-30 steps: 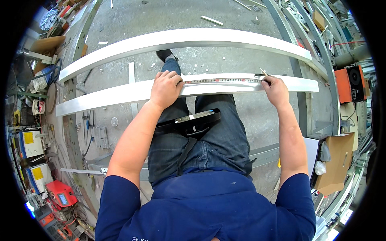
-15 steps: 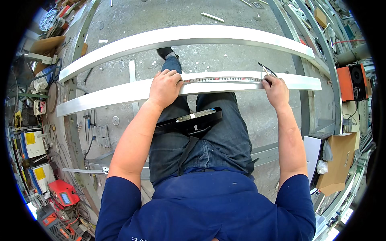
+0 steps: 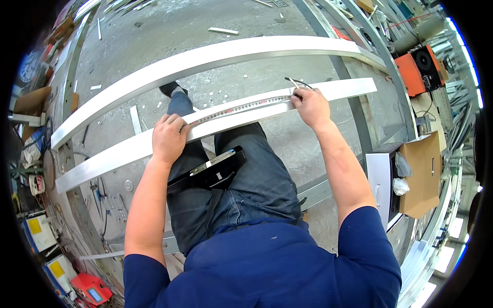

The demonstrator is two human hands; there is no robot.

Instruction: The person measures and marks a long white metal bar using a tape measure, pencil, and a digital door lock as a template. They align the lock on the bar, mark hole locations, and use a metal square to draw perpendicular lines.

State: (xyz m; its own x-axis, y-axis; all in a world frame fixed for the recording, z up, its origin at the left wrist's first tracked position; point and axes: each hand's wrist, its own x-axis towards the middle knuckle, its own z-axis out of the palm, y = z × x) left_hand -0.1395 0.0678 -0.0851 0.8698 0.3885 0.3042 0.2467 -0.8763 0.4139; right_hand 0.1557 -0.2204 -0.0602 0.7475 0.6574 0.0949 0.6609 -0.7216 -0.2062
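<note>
A white metal bar lies crosswise in front of me, above my thighs. Along its top runs the yellowed blade of a tape measure, stretched between my hands. My left hand is closed over the blade's left end, resting on the bar; the tape's case, if there, is hidden. At the blade's right end, my right hand pinches the tape against the bar. A thin dark, pen-like stick and a pale sliver poke out above its fingers. Beyond lies a second white bar, roughly parallel.
Grey metal beams support the bars on both sides. A black pouch sits across my lap. To the right are an open cardboard box and an orange machine. A red device stands lower left; offcuts litter the floor.
The whole view has turned and shifted, so bars and hands appear tilted and further left. Both hands keep their places on the tape and bar.
</note>
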